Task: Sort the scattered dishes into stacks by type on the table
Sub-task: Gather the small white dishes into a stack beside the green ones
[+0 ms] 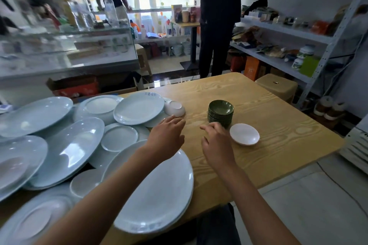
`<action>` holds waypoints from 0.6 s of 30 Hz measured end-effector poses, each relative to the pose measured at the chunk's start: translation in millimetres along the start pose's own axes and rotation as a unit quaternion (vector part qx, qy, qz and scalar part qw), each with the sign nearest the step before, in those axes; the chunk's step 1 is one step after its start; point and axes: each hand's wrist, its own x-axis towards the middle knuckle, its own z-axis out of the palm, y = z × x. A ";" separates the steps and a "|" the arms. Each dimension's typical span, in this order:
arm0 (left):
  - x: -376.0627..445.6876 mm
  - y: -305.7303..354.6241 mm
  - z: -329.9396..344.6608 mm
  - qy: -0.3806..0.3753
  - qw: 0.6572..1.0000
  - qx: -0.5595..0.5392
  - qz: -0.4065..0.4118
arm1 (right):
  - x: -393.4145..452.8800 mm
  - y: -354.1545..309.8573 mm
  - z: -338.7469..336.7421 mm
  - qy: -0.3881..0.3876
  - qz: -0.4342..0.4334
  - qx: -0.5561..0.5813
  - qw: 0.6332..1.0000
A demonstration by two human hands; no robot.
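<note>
Stack of green saucers (220,113): it is standing near the middle of the wooden table (278,137), roughly eight or nine high, the exact count unclear. A single small white dish (244,134) is lying upright just to its right and slightly nearer you, close to the stack but seemingly not touching it. Across a strip of bare wood to the left, a small white bowl (174,108) is lying upside down, leaning against a round pale-blue plate (138,108).

Your right hand (217,141) is hovering just in front of the green stack, fingers loosely curled and holding nothing; whether the fingertips are touching the stack cannot be told. Your left hand (166,135) is reaching forward, fingers spread and empty, just short of the overturned bowl.

The left half of the table is carrying a jumbled pile of pale-blue dishes: at least three large oval platters (65,151), several round plates, some overturned; an exact count is not possible. One big oval platter (159,195) is lying under your left forearm and overhanging the near table edge.

Open wood is lying to the right and behind the green stack, out to the table's far and right edges. Two people are standing beyond the far edge.
</note>
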 end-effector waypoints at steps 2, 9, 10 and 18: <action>4.6 -6.4 1.5 -0.005 1.000 -0.006 -0.021 | 8.6 -5.2 5.5 -0.004 -0.009 0.009 1.000; 35.1 -22.2 17.7 -0.027 0.998 0.020 -0.044 | 37.9 0.5 34.2 -0.027 -0.022 -0.008 0.999; 40.4 -22.4 21.3 -0.031 0.998 0.015 -0.048 | 41.2 2.9 38.9 -0.036 -0.023 -0.018 0.999; 80.8 -38.5 52.2 -0.063 0.996 0.050 -0.046 | 56.5 18.3 70.2 -0.098 -0.022 -0.123 0.987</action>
